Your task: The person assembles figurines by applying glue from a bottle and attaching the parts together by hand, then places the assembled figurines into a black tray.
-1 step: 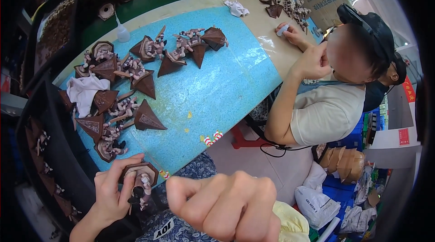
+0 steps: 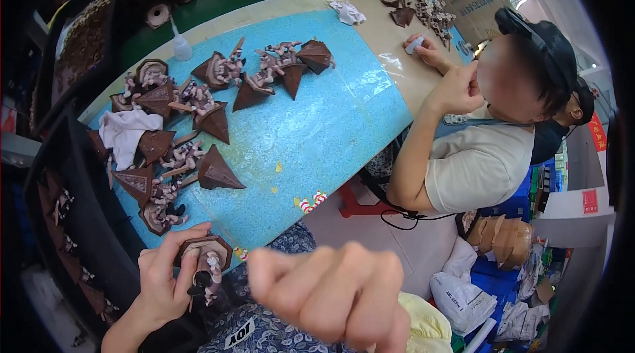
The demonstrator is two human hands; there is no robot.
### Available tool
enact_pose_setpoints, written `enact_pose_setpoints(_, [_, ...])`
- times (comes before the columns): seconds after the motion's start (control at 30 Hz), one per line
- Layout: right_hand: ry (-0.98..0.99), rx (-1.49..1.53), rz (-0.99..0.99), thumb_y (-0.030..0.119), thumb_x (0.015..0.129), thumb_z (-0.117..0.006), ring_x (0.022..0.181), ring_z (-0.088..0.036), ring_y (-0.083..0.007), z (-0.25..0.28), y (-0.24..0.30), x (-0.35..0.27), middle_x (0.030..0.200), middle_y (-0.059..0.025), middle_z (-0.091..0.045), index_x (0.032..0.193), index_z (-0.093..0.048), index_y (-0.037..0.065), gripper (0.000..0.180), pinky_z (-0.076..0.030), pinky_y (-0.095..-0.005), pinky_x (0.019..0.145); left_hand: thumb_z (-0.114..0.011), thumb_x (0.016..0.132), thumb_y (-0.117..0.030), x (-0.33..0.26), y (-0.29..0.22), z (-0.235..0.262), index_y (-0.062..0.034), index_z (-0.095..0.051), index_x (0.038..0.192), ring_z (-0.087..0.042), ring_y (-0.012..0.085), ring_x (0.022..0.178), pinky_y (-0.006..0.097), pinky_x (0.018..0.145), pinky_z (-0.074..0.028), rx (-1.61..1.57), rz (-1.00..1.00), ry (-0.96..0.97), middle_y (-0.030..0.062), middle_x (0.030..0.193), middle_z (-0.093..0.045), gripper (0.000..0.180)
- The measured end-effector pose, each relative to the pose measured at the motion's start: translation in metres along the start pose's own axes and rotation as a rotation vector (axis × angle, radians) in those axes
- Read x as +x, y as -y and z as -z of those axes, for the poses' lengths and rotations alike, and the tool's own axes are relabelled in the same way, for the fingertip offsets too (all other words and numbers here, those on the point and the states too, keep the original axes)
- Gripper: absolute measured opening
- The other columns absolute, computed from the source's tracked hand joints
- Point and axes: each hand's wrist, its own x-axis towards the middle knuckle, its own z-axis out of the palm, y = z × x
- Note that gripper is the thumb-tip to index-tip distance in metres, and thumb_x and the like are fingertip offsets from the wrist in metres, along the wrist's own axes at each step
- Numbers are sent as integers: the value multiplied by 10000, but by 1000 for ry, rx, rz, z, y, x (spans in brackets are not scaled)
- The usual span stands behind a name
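Observation:
My left hand (image 2: 159, 280) is closed around a small figurine (image 2: 213, 267), its fingers and thumb gripping the brown octagonal base. The figurine is pale pinkish with a dark part near its lower end. Large and close in front is my right hand (image 2: 331, 293), curled into a fist with the knuckles facing up. Whatever its fingers hold, if anything, is hidden. Just beyond my left hand, several similar figurines with brown pointed parts (image 2: 218, 169) lie on the blue table mat (image 2: 297, 134).
A white cloth (image 2: 126, 133) lies among the figurines, and a squeeze bottle (image 2: 182, 46) stands behind them. Black trays (image 2: 73, 174) flank the table's left side. At the right sits a co-worker (image 2: 469, 161) holding a small white item. Striped pieces (image 2: 313, 202) lie at the near edge.
My right fist has shifted very slightly. My left hand keeps the figurine in nearly the same place.

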Motion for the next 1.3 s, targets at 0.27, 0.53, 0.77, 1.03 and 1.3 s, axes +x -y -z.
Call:
enact_pose_setpoints(0.27, [-460,-582,-560,-79,695,-701,755,-482,-136,20,-39,-49,829,-63,-527,832,-543,11,228,-381,-250,715,-505,933,-30,0,-1,9,35,-579,1160,-713,196,788,265,662,-543,-117,-16,-106,145,920,-692,247])
enact_pose_setpoints(0.53, [-270,-423,-668,-103,710,-693,903,-570,-180,-4,-75,-35,1015,-139,-562,999,-544,-42,331,-473,-291,802,-568,859,8,-25,8,8,-1,-583,1110,-707,251,801,312,674,-558,-59,-44,-226,141,952,-688,252])
enact_pose_setpoints(0.77, [-122,-531,-724,-106,693,-731,877,-573,-166,-9,-77,-30,1018,-135,-576,1007,-568,-58,357,-483,-277,776,-599,858,-10,-33,17,6,-14,-579,1077,-695,269,749,332,632,-546,-58,-77,-249,131,862,-673,220])
enact_pose_setpoints(1.03, [-196,-517,-688,-127,698,-726,821,-562,-146,-15,-78,-36,1014,-134,-572,998,-559,-55,351,-481,-267,768,-582,863,-9,-32,15,6,-12,-572,1066,-685,284,727,347,609,-533,-20,-124,-265,133,853,-669,204])
enact_pose_setpoints(1.3, [-259,-483,-646,-136,711,-719,852,-573,-159,-16,-80,-41,1022,-153,-570,1001,-542,-55,349,-485,-271,773,-594,847,-8,-29,16,3,-3,-587,1074,-689,278,741,343,626,-546,24,-180,-316,131,889,-679,227])
